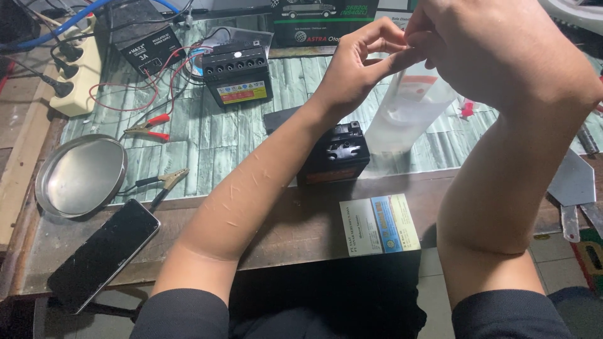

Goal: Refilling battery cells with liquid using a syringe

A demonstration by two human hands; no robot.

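Both hands are raised above the counter [207, 135], fingertips meeting over a clear plastic container [408, 107] that stands just behind and to the right of a small black battery [333, 157]. The left hand [358, 66] is narrowed to a pinch, thumb and forefinger closed on something too small to make out; the right hand [496, 50] is curled close against it, and I cannot tell what it holds, since its back hides the fingers.

To do this well, I judge the pinch should stay directly over the container, elbows kept on the counter edge for steadiness — the battery's top openings sit right below, so anything dropped could land in them.

A second battery [237, 75] with red clip leads [151, 125] lies further back, well apart. A steel dish [80, 176] and a phone [103, 254] rest at the left, and a small printed box [379, 224] sits near the front edge
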